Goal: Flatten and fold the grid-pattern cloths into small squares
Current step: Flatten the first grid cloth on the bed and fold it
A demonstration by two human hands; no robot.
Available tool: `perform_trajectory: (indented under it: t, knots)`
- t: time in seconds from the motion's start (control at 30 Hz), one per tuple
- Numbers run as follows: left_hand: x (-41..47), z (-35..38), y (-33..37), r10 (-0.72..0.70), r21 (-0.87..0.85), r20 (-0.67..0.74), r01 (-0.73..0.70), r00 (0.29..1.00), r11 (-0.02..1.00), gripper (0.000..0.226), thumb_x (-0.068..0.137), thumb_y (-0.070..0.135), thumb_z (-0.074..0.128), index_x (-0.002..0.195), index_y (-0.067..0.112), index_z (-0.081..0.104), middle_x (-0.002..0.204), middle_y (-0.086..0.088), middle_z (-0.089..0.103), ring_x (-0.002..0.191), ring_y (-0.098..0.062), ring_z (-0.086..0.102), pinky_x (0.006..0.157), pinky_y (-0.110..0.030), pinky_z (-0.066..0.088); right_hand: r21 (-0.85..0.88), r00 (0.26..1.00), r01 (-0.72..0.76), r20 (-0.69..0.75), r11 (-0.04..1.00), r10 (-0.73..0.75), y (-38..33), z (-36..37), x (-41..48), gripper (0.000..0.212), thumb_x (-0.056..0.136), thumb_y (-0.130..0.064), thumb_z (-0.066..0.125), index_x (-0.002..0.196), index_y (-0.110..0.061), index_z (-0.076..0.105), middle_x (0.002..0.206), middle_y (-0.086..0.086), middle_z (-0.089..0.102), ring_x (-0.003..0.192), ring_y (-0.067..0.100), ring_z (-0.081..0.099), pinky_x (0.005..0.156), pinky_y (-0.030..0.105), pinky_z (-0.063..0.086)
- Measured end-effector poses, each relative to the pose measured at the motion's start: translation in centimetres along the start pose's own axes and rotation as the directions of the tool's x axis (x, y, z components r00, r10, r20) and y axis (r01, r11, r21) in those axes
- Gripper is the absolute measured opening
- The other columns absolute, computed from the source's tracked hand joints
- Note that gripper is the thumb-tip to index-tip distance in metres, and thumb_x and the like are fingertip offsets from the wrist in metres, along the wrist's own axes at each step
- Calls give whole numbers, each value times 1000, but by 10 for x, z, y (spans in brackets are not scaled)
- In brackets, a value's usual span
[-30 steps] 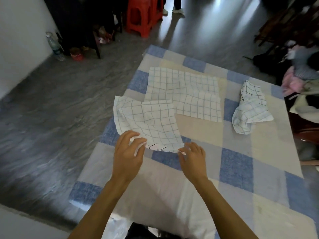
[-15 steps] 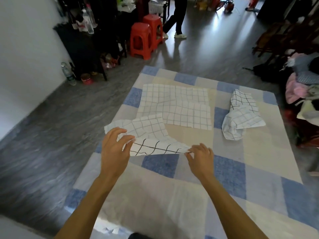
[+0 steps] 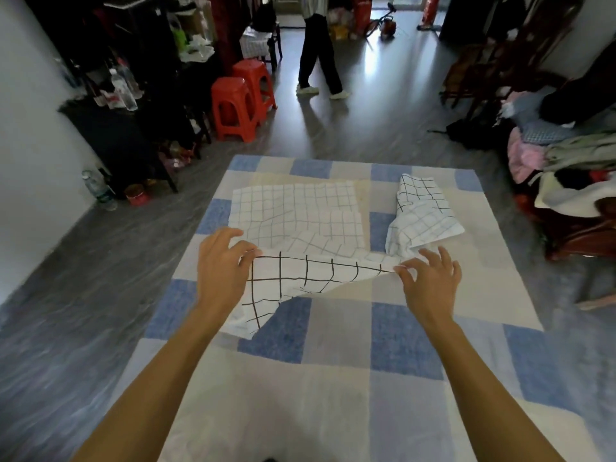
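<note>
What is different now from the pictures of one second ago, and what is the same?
The left hand and right hand, pinching the near cloth all along, moved apart, pulling its lifted edge taut. The flat cloth and the bunched cloth stayed put.

Dim indoor room. Daylight enters from the far end and throws white glare on the glossy floor (image 3: 376, 61). The checked table cover (image 3: 333, 395) is softly, evenly lit, with a faint shadow at its near edge. Floor at left is smeared by motion blur. Wide-angle bending shows at the edges. The dark shelving (image 3: 133, 45) is underexposed.
</note>
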State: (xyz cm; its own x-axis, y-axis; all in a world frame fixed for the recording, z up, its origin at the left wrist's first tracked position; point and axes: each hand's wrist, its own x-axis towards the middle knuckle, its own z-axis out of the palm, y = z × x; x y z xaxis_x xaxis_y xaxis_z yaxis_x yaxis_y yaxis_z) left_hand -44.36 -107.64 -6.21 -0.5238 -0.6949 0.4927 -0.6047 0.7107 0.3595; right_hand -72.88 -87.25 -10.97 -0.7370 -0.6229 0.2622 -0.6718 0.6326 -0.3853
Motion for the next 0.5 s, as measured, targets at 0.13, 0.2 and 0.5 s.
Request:
perform_trajectory:
  t: [0.13,0.2,0.5]
  knots:
    - [40,14,30,32,-1,-39,-32,999,999,6,83,12,71,85,7,74,106,-14,64,105,-33,56,92,-44,37,-29,993,-36,-112,999,32,20,-27,21,16,85,-31,70,87,-16,75,125,15,60,133,36,36,107,55,22]
    - [62,19,42,52,-8,-72,-52,996,999,9,83,13,71,87,5,73,106,-15,64,105,-35,56,92,-44,38,-45,985,-43,-171,998,35,26,-41,29,18,85,-32,70,87,-15,75,124,15,61,131,37,39,106,55,24]
    - [72,11,61,78,-129,-279,-118,957,985,17,90,19,64,92,4,71,108,-14,62,105,-29,52,94,-33,34,23,865,99,-495,995,-75,33,-73,23,8,84,-18,72,90,-13,72,118,11,62,125,32,46,106,41,24]
